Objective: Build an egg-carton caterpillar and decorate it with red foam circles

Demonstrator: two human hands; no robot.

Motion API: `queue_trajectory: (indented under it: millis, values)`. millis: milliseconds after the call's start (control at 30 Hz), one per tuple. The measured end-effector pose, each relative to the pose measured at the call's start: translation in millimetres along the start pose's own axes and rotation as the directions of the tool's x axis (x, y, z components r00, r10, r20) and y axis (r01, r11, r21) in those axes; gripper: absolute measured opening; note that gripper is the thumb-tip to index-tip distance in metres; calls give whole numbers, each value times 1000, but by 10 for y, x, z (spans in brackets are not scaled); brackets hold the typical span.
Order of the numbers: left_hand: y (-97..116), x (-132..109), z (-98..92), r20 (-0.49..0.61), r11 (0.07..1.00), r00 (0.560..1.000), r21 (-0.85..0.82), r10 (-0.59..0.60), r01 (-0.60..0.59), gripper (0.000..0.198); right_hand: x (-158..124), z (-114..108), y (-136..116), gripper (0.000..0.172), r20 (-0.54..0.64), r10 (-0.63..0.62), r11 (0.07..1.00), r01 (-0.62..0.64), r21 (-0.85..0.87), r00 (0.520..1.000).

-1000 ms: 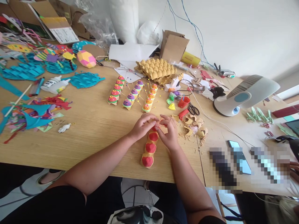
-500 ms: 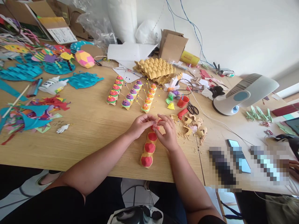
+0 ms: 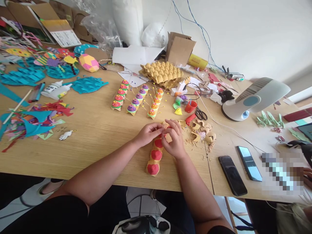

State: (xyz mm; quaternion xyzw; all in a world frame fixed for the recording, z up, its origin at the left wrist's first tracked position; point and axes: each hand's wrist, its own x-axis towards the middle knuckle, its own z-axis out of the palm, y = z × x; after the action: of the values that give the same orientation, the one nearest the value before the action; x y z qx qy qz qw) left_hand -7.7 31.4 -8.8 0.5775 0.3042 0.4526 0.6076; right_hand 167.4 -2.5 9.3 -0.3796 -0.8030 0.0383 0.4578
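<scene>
A strip of egg carton cups [image 3: 156,155], with red clay pressed over its bumps, lies lengthwise on the table in front of me. Over its far end my left hand [image 3: 151,132] and my right hand [image 3: 174,139] meet, fingertips pinched together. Whatever is between the fingers is too small or hidden to make out, and the far cups are partly covered by the hands. Beyond them stand three decorated carton strips: one red and green [image 3: 120,95], one purple [image 3: 137,99], one orange [image 3: 156,103], with ball-headed pins around the last two.
Right of my hands lie torn carton scraps [image 3: 203,130], black-handled scissors [image 3: 201,114], a red cup [image 3: 190,106] and a yellow clay piece [image 3: 178,111]. A fan [image 3: 253,99] and phones [image 3: 232,175] are further right. Egg trays [image 3: 162,72] sit behind; coloured paper scraps [image 3: 40,122] lie left.
My fingertips have drawn closer together over the strip's far end, and the right thumb and finger now form a rounder pinch. The strip stays in place.
</scene>
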Motion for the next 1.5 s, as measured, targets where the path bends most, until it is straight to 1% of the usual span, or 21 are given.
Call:
queue_trajectory:
  millis: [67, 100, 167, 267, 333, 400, 533, 633, 733, 867, 933, 1033, 1067, 1133, 1167, 1233, 1300, 1433, 1500]
  values:
    - [-9, -8, 3, 8, 998, 1000, 57, 11, -12, 30, -12, -3, -3, 10, -21, 27, 999, -28, -42, 999]
    - [-14, -11, 3, 12, 996, 1000, 87, 17, -18, 29, -17, -3, 0, 13, -40, 43, 997, -45, -65, 998]
    - [-21, -14, 3, 20, 986, 999, 157, 47, -49, 27, -23, -2, 10, 25, -79, 65, 993, -72, -97, 995]
    - [-16, -13, 4, 32, 957, 990, 254, 138, -141, 19, -24, 6, 25, 34, -103, 80, 989, -92, -116, 992]
    - [2, -10, 8, 40, 934, 980, 296, 196, -199, 14, -22, 9, 24, 33, -107, 87, 987, -100, -123, 990]
    - [27, -6, 18, 51, 913, 970, 329, 237, -240, 12, -21, 8, 17, 28, -113, 89, 986, -103, -127, 990]
    - [57, -6, 43, 41, 887, 958, 369, 283, -278, 13, -21, -1, 8, 16, -117, 65, 987, -81, -135, 991]
    - [39, -23, 51, 32, 878, 957, 391, 288, -277, 11, -20, 6, 14, 14, -129, 37, 989, -55, -138, 991]
    - [4, -46, 44, 13, 884, 968, 403, 252, -236, 12, -17, 22, 7, 14, -128, 9, 988, -29, -151, 992]
    - [-24, -61, 35, -43, 932, 979, 317, 199, -175, 19, -11, 21, -35, 16, -129, -43, 985, 20, -172, 991]
    - [-27, -60, 37, -54, 953, 985, 267, 166, -146, 22, -11, 4, -54, 15, -122, -40, 989, 21, -148, 992]
    - [-23, -52, 42, -75, 986, 991, 139, 107, -96, 27, -15, -21, -59, 5, -123, 49, 995, -58, -75, 991]
    - [-21, -48, 43, -81, 993, 993, 87, 87, -80, 29, -18, -22, -52, 9, -139, 99, 994, -106, -41, 985]
    - [-15, -40, 42, -89, 998, 994, 11, 59, -58, 32, -26, -9, -30, 27, -173, 216, 976, -208, 63, 961]
    - [-13, -35, 40, -90, 999, 994, -5, 53, -54, 33, -32, 6, -17, 34, -171, 273, 958, -252, 136, 947]
    - [-13, -26, 38, -102, 998, 993, -10, 54, -55, 35, -46, 47, 9, 38, -122, 367, 899, -317, 302, 922]
    - [-18, -15, 36, -136, 998, 989, -3, 58, -59, 36, -62, 90, 27, 35, -71, 433, 825, -364, 432, 898]
    - [-40, 4, 34, -223, 997, 973, 42, 66, -58, 34, -71, 133, 40, 33, -18, 557, 684, -446, 577, 830]
    - [-47, 9, 30, -246, 992, 962, 82, 114, -96, 31, -61, 129, 47, 32, 2, 605, 617, -471, 630, 796]
